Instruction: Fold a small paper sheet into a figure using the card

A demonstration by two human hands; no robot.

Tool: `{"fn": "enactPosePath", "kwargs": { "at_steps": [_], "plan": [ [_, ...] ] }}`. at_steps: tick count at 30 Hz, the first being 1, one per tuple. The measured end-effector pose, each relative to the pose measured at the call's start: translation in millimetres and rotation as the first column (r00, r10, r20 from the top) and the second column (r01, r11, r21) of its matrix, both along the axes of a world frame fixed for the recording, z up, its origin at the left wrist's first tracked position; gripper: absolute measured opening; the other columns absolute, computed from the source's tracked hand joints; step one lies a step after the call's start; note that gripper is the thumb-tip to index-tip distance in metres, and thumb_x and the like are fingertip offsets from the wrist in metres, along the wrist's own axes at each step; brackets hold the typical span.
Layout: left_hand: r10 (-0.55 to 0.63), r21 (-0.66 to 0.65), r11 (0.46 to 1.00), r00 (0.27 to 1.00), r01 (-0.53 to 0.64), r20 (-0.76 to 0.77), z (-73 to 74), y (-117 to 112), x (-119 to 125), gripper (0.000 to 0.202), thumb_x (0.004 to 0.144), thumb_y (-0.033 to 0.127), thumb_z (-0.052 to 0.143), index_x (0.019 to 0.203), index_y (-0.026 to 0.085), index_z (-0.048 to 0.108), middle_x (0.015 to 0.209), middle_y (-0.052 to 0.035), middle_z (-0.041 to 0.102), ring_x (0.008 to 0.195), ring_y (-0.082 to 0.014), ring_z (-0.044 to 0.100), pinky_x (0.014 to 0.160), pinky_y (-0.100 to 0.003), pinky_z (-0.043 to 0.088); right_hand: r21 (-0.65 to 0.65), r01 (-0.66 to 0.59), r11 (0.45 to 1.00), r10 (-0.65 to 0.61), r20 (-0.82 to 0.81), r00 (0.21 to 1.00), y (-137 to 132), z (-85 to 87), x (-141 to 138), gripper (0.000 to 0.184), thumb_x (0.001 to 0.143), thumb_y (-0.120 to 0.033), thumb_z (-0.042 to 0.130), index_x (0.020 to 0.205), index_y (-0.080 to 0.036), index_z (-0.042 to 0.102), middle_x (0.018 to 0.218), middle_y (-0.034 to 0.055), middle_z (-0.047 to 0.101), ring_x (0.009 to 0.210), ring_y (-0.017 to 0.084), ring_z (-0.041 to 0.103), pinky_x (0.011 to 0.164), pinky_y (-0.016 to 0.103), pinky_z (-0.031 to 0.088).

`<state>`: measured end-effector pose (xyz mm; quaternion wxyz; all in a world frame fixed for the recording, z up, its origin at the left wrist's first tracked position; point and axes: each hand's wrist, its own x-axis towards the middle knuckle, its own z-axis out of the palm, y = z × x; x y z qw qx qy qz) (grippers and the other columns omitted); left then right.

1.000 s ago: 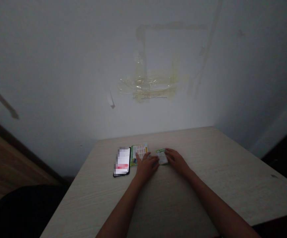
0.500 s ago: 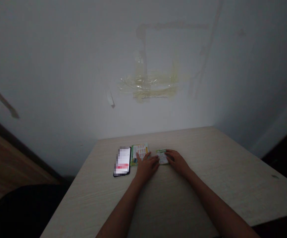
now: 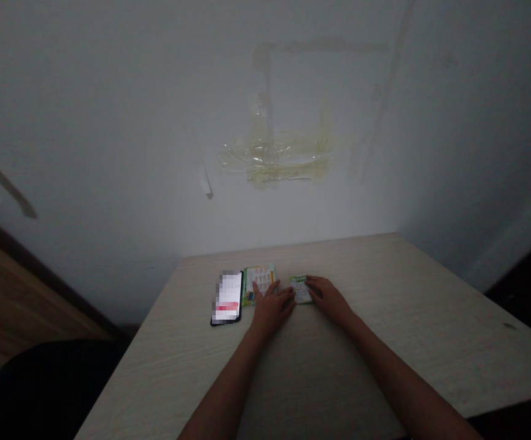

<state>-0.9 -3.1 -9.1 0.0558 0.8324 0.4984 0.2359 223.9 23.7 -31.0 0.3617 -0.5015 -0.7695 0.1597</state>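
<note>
Person's right hand [image 3: 332, 300]: fingers half curled at right edge of small green-and-white card [image 3: 300, 289]; firm pinch or mere touch, cannot tell. Left hand [image 3: 270, 310] loosely spread, holding nothing visible, fingertips over printed leaflet [image 3: 261, 276] and at card's left edge. Card flat on table [image 3: 412, 305], between hands. Phone [image 3: 228, 298], screen lit, just left of leaflet. Yellowed tape [image 3: 274, 160] on wall [image 3: 132, 134] behind.

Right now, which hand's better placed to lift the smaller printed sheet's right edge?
Right hand, probably: it's at that edge of the smaller printed sheet; the left hand is opposite, overlapping the larger one.
</note>
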Motion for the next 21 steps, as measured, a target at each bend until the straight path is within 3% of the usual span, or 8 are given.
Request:
{"fn": "enactPosePath", "kwargs": {
  "at_steps": [21],
  "plan": [
    [-0.012, -0.041, 0.999, 1.000, 0.012, -0.014, 7.6, -3.3, 0.4, 0.029, 0.095, 0.041, 0.049, 0.121, 0.039, 0.062, 0.130, 0.0012, 0.064, 0.140, -0.0306, 0.035, 0.102, -0.078, -0.018, 0.005, 0.003, 1.000, -0.003, 0.023, 1.000, -4.4, 6.4, -3.8, 0.036, 0.087, -0.021, 0.052, 0.120, -0.018, 0.066, 0.132, 0.0112, 0.060, 0.126, 0.023, 0.051, 0.112, 0.046, 0.036]
  ]
}}
